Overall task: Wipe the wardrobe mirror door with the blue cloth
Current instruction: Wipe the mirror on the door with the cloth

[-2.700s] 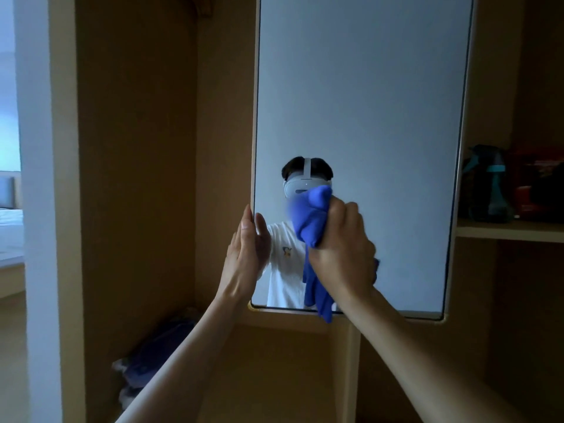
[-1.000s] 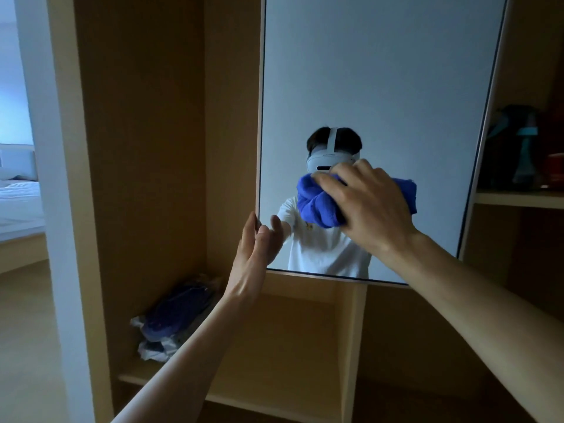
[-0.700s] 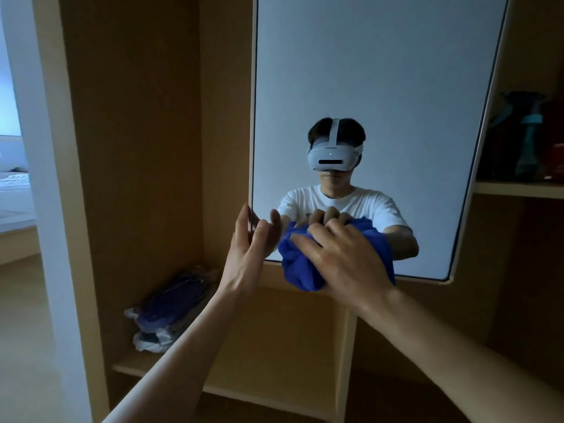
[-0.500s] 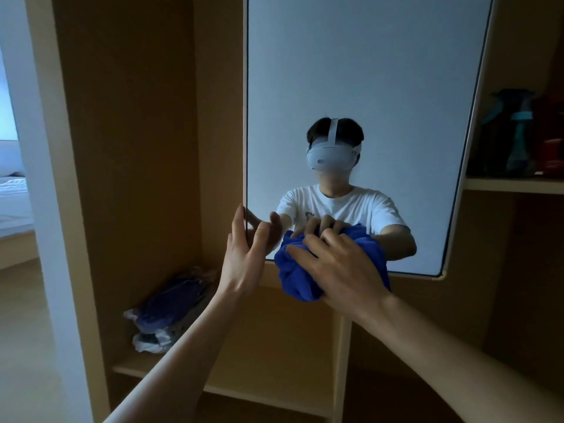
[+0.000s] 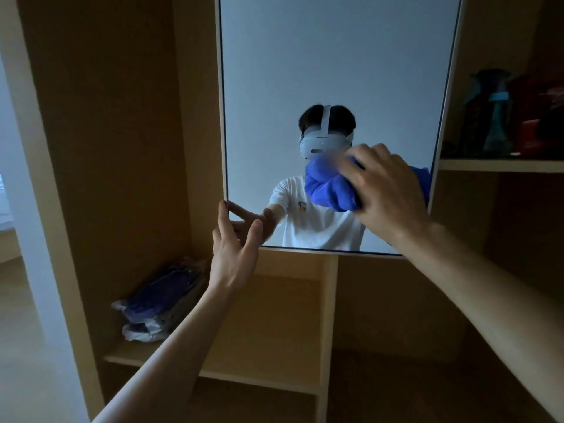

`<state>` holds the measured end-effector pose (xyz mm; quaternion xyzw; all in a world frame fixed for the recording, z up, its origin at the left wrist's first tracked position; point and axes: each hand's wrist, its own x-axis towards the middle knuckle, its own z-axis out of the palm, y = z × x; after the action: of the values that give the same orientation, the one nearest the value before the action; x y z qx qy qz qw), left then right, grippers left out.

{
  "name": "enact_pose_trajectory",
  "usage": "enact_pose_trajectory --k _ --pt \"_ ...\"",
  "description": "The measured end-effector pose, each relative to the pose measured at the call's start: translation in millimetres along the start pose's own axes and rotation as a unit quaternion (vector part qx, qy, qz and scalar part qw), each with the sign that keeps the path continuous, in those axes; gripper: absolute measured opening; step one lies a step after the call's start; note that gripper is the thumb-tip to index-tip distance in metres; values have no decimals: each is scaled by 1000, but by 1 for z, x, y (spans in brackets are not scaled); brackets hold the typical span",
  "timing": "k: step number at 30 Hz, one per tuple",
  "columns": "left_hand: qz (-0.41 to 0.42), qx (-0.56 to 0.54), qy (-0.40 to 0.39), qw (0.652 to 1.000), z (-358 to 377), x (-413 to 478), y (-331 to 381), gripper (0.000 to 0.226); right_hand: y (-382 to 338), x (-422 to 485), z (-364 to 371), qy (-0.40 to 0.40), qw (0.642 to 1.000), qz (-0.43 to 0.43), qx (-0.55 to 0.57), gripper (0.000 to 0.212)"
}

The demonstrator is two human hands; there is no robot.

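Head view, dim light. I am looking at the mirror door (image 5: pixel 335 71) of the wardrobe (image 5: pixel 106 117). It is filling the view from 12 o'clock down to the centre.

My right hand (image 5: pixel 387 193) is sitting at about 4 o'clock on the glass, near the door's right edge. Its fingers are curling over the bunched blue cloth (image 5: pixel 332 190) and pressing it against the mirror. The cloth is bulging out of the hand toward 9 o'clock, and a little is showing past the hand at 3 o'clock, by the frame. The hand is slightly blurred.

My left hand (image 5: pixel 235 251) is resting at the door's 7 o'clock corner, held wide. Its fingers are lying straight up along the left edge, and the thumb is standing in front of the glass.

The glass is reflecting a person in a white T-shirt wearing a white headset (image 5: pixel 325 141).

Below the door, at 8 o'clock of the view, a bundle in a plastic bag (image 5: pixel 158 306) is lying on the lower shelf (image 5: pixel 268 381), well apart from both hands. At 3 o'clock, a dark bottle (image 5: pixel 494 114) is standing upright on the upper shelf (image 5: pixel 500 164). A red object (image 5: pixel 531 132) is sitting just beside it, too dark to identify.
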<state>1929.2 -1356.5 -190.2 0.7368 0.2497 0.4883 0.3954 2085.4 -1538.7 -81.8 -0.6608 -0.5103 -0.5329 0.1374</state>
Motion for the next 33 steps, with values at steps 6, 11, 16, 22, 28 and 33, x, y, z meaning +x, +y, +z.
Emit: enact_pose_trajectory --k 6,11,16,22,28,33 --pt "-3 8 22 1000 11 -2 -2 86 -11 -40 18 -25 999 -35 20 51" --pt "-8 21 20 1000 12 -4 0 88 -24 -80 28 -82 993 -49 64 44" --pt "-21 17 7 1000 7 -7 6 89 -17 -79 22 -113 990 -63 60 45" --pt "-24 23 -23 999 3 -10 13 92 17 -60 0 -57 998 -14 28 50" --pt "-28 16 -16 999 5 -10 14 93 50 -38 -15 -11 1000 19 -1 49" --pt "-26 21 -17 999 4 -10 11 92 45 -60 -8 -19 999 35 7 46"
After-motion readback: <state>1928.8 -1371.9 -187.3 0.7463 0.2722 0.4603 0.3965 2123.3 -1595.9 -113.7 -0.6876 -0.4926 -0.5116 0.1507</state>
